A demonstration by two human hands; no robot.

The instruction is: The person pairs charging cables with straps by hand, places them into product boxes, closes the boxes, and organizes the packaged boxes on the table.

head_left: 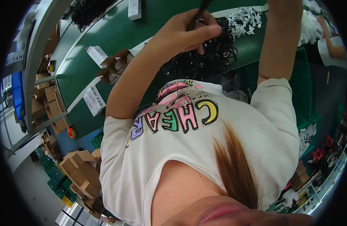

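Black straps (198,64) were heaped beneath the left hand (188,35), seemingly for easy reach, a dark strip (199,13) being gripped; the right hand's hold, out of frame, could not be told.

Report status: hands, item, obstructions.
Left hand holding dark strip; right hand out of frame. Black pieces piled near left hand. No obstruction apparent.

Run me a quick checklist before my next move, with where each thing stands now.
1. Left hand has hold of the dark item: ok, fingers curl around it.
2. Dark item fully visible: not ok, it runs past the top edge.
3. Right hand's grip: cannot tell, out of view.
4. Black pile close by: ok, beside the left hand.
5. White pieces in view: ok, heaped near the black pile.
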